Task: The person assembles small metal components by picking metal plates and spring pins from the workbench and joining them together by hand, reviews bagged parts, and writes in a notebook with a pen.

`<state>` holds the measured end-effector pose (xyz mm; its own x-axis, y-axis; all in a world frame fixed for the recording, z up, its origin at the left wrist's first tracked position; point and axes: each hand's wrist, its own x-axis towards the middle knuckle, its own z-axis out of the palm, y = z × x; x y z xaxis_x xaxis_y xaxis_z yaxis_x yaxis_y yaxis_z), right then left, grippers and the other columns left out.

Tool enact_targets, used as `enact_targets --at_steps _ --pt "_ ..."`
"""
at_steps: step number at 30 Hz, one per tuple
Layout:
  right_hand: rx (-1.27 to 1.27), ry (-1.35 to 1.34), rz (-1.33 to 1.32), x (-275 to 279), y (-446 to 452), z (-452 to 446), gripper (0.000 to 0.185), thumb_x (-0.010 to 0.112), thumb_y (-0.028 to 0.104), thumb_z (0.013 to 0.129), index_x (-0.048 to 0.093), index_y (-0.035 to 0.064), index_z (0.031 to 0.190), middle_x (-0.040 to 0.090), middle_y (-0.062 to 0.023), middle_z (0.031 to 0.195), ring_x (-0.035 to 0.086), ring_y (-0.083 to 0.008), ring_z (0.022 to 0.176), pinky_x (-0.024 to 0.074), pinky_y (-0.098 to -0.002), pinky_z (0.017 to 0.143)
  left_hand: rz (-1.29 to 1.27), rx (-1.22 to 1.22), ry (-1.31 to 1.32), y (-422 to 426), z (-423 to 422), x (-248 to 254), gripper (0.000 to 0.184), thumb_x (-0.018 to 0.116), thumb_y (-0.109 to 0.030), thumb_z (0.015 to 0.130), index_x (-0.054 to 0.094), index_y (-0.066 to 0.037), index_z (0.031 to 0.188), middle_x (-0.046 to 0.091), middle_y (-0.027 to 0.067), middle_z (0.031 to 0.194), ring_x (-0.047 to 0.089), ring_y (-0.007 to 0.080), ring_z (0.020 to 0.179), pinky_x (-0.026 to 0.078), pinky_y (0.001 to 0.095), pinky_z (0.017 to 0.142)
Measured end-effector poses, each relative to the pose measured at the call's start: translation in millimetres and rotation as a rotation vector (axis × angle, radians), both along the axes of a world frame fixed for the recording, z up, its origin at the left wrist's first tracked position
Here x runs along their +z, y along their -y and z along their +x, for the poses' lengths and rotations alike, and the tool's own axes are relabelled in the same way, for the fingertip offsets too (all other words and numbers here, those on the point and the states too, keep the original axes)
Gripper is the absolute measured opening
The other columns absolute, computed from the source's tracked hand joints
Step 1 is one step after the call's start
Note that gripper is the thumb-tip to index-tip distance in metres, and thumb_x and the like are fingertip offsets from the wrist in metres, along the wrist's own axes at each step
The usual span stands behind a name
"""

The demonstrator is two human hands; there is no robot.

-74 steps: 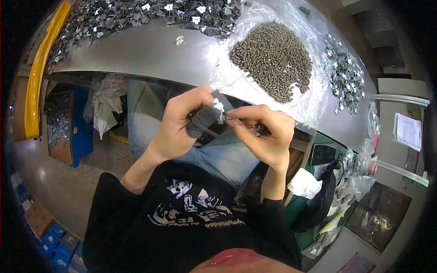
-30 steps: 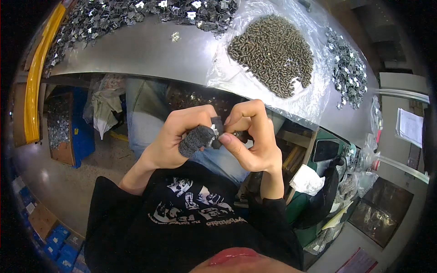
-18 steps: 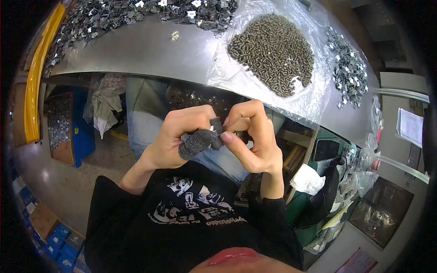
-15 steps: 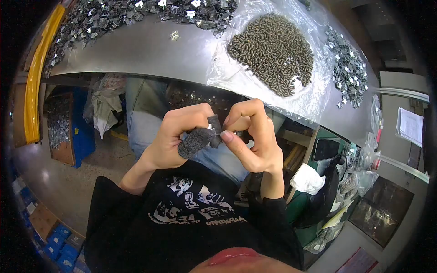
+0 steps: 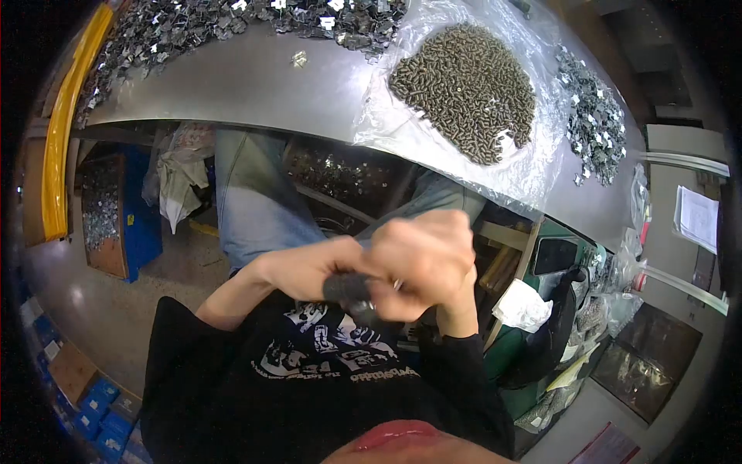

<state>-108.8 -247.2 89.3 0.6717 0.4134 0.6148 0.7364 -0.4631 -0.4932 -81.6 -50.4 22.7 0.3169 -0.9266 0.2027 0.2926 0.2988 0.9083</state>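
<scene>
Both hands meet above my lap, smeared by motion. My left hand (image 5: 309, 267) is closed, its fingers bent in against the other hand. A dark grey cloth-like wrap (image 5: 346, 288) covers its thumb. My right hand (image 5: 425, 259) is curled like a fist right beside it, knuckles up, fingers pressed together. A tiny shiny spot (image 5: 397, 284) shows at the right fingers, too blurred to name. Whatever lies between the fingertips is hidden.
On the metal table (image 5: 232, 85) lie a heap of small threaded metal pieces (image 5: 468, 89) on clear plastic sheeting (image 5: 386, 116), a heap of dark metal clips (image 5: 185, 35) and another clip pile (image 5: 595, 116). A phone (image 5: 555, 255) and white tissue (image 5: 523, 304) sit at right.
The hands have come lower and closer together. The right hand has rolled over from a fingertip pinch into a fist. A small dark piece between the fingertips before is now hidden.
</scene>
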Motion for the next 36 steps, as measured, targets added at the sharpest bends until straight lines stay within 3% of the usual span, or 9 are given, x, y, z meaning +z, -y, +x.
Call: enact_targets --at_steps 3,5,7,9,16,18,24,30,36 --pt "-0.257 -0.134 -0.033 -11.3 26.8 8.7 0.028 0.065 0.017 0.076 0.07 0.0037 0.099 0.063 -0.0046 0.07 0.058 -0.0179 0.051 0.046 -0.0283 0.051 0.201 0.379 0.448 -12.2 29.0 11.9 0.045 0.083 -0.028 0.085 0.053 -0.002 0.065 0.051 0.0062 0.065 0.051 0.0181 0.06 0.038 0.0324 0.055" --pt "-0.468 -0.277 -0.052 -6.9 47.6 9.8 0.027 0.072 0.016 0.082 0.069 0.0077 0.108 0.064 -0.0056 0.066 0.066 -0.018 0.055 0.0506 -0.0303 0.053 0.372 0.801 0.888 -14.3 50.5 8.3 0.039 0.086 -0.023 0.076 0.054 -0.003 0.065 0.051 0.0077 0.063 0.053 0.0215 0.06 0.039 0.0325 0.055" --pt "-0.678 -0.303 -0.103 -2.6 62.8 18.4 0.022 0.072 0.017 0.09 0.067 0.0086 0.109 0.063 -0.0046 0.065 0.063 -0.0174 0.052 0.0467 -0.0299 0.052 0.688 1.186 0.867 -13.8 77.1 9.7 0.016 0.076 -0.001 0.075 0.061 -0.003 0.083 0.059 0.0062 0.077 0.056 0.0194 0.065 0.043 0.0286 0.06" --pt "-0.877 -0.388 -0.243 0.5 78.6 34.7 0.03 0.071 0.031 0.094 0.067 0.0092 0.114 0.065 -0.0093 0.068 0.066 -0.0223 0.06 0.0506 -0.0354 0.061 0.641 1.436 1.087 -15.5 117.4 6.0 0.037 0.064 0.006 0.074 0.065 -0.004 0.11 0.067 0.0103 0.103 0.065 0.028 0.089 0.052 0.0343 0.079" --pt "-0.967 -0.453 -0.471 -27.7 109.0 61.4 0.051 0.066 0.043 0.095 0.063 0.0106 0.134 0.072 -0.0216 0.082 0.071 -0.0416 0.083 0.052 -0.0499 0.074 0.767 1.435 1.007 -32.2 174.9 -3.9 0.046 0.06 -0.001 0.074 0.067 -0.009 0.119 0.068 0.0092 0.109 0.063 0.0321 0.102 0.051 0.0418 0.09" --pt "-0.975 -0.412 -0.429 -31.4 109.4 62.0 0.037 0.067 0.037 0.096 0.068 0.0111 0.123 0.072 -0.0206 0.082 0.071 -0.0402 0.081 0.0522 -0.0483 0.073 0.804 1.372 0.975 -36.6 175.6 -5.8 0.049 0.058 0.001 0.075 0.067 -0.005 0.123 0.068 0.0148 0.122 0.064 0.0337 0.106 0.051 0.0416 0.094" --pt "-0.941 -0.286 -0.387 -38.7 112.7 64.4 0.02 0.067 0.027 0.096 0.072 0.013 0.11 0.07 -0.0159 0.074 0.07 -0.0361 0.073 0.0509 -0.0457 0.067 0.746 1.345 1.345 -34.6 165.2 -15.0 0.036 0.063 0.002 0.082 0.071 -0.002 0.116 0.069 0.0124 0.117 0.067 0.0269 0.102 0.052 0.0355 0.09" --pt "-0.952 -0.355 -0.382 -25.4 104.0 63.6 0.017 0.068 0.026 0.096 0.072 0.0128 0.106 0.069 -0.0166 0.073 0.07 -0.0355 0.072 0.0507 -0.0453 0.065 0.373 1.071 0.368 -17.5 123.6 10.7 0.019 0.062 0.005 0.091 0.07 -0.001 0.107 0.067 0.0022 0.111 0.062 0.0097 0.098 0.048 0.026 0.088" --pt "-0.927 -0.229 -0.411 -40.7 108.6 71.6 0.016 0.068 0.027 0.096 0.073 0.0145 0.105 0.071 -0.0142 0.074 0.071 -0.0338 0.072 0.0513 -0.0448 0.065 0.272 0.742 0.371 -11.3 72.7 6.3 0.006 0.069 0.001 0.093 0.069 -0.002 0.099 0.066 0.002 0.104 0.063 0.0098 0.095 0.049 0.0252 0.084"
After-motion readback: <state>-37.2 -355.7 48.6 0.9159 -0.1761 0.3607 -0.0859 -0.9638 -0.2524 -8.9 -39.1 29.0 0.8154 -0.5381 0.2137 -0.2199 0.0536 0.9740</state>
